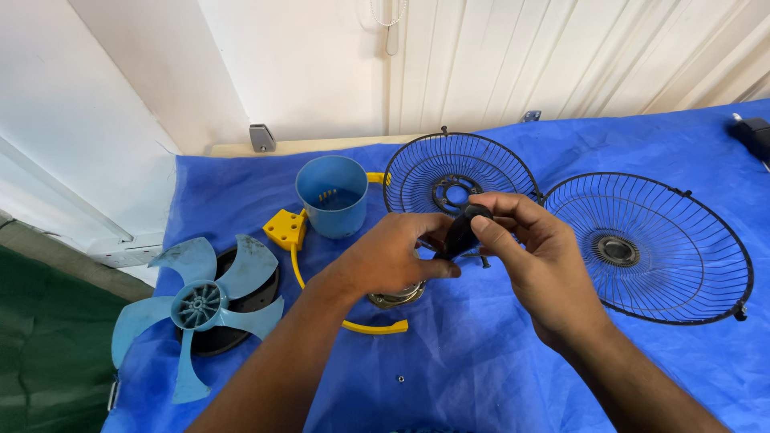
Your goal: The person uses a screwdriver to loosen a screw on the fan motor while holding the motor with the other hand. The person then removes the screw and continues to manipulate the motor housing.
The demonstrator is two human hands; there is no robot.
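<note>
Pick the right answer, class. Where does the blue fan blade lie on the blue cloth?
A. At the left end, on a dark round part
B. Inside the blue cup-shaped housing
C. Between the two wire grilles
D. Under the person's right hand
A: the blue fan blade lies at the left end of the blue cloth, on a dark round part, away from both hands.

- There are no packages, labels, signs or screens to see in this view.
</note>
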